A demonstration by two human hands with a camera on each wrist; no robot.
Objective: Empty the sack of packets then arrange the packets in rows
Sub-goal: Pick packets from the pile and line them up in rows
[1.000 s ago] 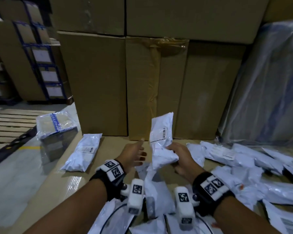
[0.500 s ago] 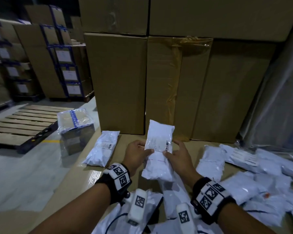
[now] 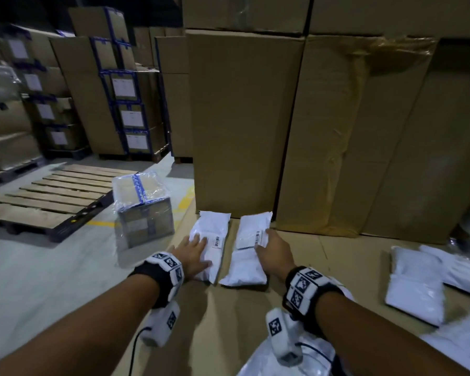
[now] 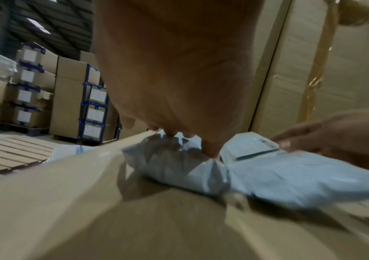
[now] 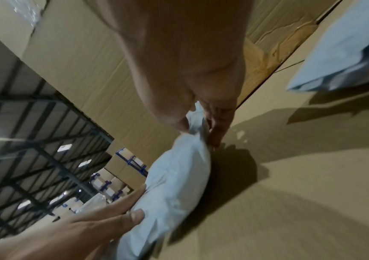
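Observation:
Two white packets lie flat, side by side, on the cardboard surface (image 3: 255,321) against the tall boxes. My left hand (image 3: 197,253) rests flat, fingers spread, on the left packet (image 3: 215,226). My right hand (image 3: 272,248) lies on the right edge of the right packet (image 3: 248,267), with straight fingers touching its label. The left wrist view shows the left hand (image 4: 190,140) pressing the crumpled left packet (image 4: 168,158), with the right packet (image 4: 290,172) and right hand (image 4: 323,137) beside it. In the right wrist view the right hand (image 5: 201,126) touches the right packet (image 5: 179,167). No sack shows.
More white packets (image 3: 415,283) lie loose at the right and at the bottom edge (image 3: 296,356). Tall cardboard boxes (image 3: 244,118) wall off the back. A film-wrapped box (image 3: 143,204) and a wooden pallet (image 3: 46,196) sit on the floor to the left.
The packet that both hands held upright now lies flat to the right of the first packet. My left hand has let go and moved onto the left packet.

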